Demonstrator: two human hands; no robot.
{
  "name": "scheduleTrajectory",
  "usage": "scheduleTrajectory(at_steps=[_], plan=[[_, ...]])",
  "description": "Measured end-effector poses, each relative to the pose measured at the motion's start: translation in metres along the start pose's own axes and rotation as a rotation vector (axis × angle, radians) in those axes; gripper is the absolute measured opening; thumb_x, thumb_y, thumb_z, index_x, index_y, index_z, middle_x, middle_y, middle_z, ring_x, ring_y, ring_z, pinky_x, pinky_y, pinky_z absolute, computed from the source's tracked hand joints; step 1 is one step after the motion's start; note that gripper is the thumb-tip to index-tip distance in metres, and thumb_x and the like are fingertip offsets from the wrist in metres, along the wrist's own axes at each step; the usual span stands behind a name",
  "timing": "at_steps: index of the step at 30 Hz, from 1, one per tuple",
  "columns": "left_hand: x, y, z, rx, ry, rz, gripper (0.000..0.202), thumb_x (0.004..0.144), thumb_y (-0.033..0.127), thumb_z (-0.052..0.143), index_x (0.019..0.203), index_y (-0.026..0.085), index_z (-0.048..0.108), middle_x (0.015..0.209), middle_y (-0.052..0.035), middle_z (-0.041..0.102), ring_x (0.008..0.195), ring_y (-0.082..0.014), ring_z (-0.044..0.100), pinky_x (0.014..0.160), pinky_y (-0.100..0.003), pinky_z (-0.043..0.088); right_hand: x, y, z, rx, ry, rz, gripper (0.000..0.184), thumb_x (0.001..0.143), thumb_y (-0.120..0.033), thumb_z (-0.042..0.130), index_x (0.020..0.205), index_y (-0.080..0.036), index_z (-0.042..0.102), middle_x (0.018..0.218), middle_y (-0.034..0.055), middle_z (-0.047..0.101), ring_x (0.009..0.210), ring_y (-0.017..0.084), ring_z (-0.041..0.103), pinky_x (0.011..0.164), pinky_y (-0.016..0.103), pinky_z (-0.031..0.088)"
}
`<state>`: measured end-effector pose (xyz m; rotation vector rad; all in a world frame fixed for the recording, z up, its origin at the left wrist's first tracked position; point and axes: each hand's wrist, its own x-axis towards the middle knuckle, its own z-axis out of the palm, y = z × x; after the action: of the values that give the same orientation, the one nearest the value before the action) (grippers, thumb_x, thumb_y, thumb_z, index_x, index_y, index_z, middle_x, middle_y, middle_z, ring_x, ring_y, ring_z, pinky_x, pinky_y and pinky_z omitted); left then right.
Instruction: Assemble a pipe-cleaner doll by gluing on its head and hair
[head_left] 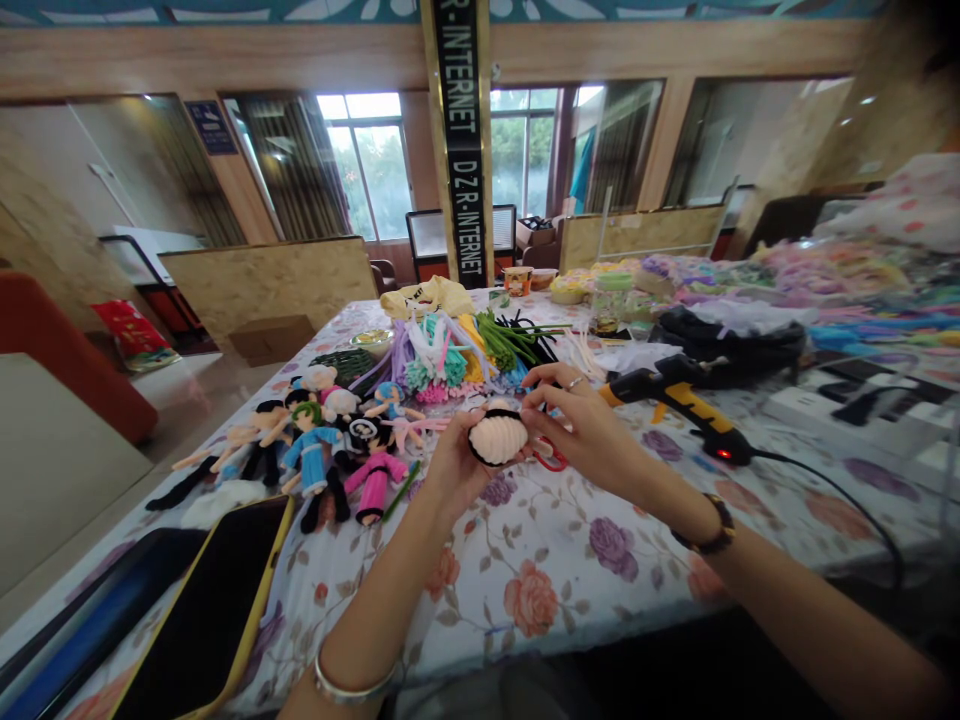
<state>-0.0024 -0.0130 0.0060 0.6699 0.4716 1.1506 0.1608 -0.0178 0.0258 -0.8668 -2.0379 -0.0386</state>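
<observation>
My left hand (457, 465) holds a cream, ribbed pipe-cleaner doll head (498, 440) from the left and below. A black fuzzy pipe cleaner (480, 416) runs around its edge. My right hand (566, 410) is closed, its thumb and fingers pinching at the right end of this black edging. Its fingertips partly hide what they grip. Below my right hand, a red scissors handle (553, 458) shows in part. Several finished pipe-cleaner dolls lie to the left, among them one in pink (373, 478) and one in blue (311, 450).
A yellow-and-black glue gun (686, 400) with a lit red light and a cord lies at right. Bundles of coloured pipe cleaners (442, 355) lie behind my hands. A yellow-cased phone (210, 610) is at front left. A flowered cloth (532, 590) covers the table.
</observation>
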Motion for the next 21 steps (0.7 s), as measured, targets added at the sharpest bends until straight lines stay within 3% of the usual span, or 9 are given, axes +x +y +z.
scheduleTrajectory(at_steps=[7, 14, 21], plan=[[-0.001, 0.004, -0.002, -0.058, -0.041, -0.039, 0.02, 0.068, 0.024, 0.051, 0.082, 0.012, 0.058, 0.071, -0.0086, 0.066, 0.061, -0.0179, 0.062, 0.05, -0.024, 0.048, 0.003, 0.0, -0.009, 0.019, 0.017, -0.004, 0.012, 0.086, -0.021, 0.053, 0.08, -0.021, 0.063, 0.099, 0.0069, 0.058, 0.094, 0.019, 0.056, 0.079, 0.034, 0.048], [-0.003, 0.005, 0.0, -0.08, -0.059, -0.012, 0.02, 0.069, 0.023, 0.051, 0.084, 0.012, 0.058, 0.077, -0.0086, 0.066, 0.068, -0.0189, 0.063, 0.055, -0.026, 0.05, 0.0, -0.007, -0.014, -0.182, 0.131, -0.278, 0.01, 0.085, -0.022, 0.056, 0.082, -0.02, 0.065, 0.1, 0.0087, 0.061, 0.092, 0.02, 0.054, 0.08, 0.036, 0.048], [-0.005, 0.0, 0.001, 0.0, -0.088, 0.079, 0.023, 0.064, 0.024, 0.058, 0.085, 0.015, 0.056, 0.081, -0.0046, 0.066, 0.078, -0.02, 0.064, 0.07, -0.033, 0.053, -0.002, -0.014, -0.015, -0.297, 0.153, -0.342, 0.012, 0.085, -0.017, 0.053, 0.086, -0.021, 0.064, 0.102, 0.0079, 0.064, 0.093, 0.021, 0.056, 0.079, 0.037, 0.048]])
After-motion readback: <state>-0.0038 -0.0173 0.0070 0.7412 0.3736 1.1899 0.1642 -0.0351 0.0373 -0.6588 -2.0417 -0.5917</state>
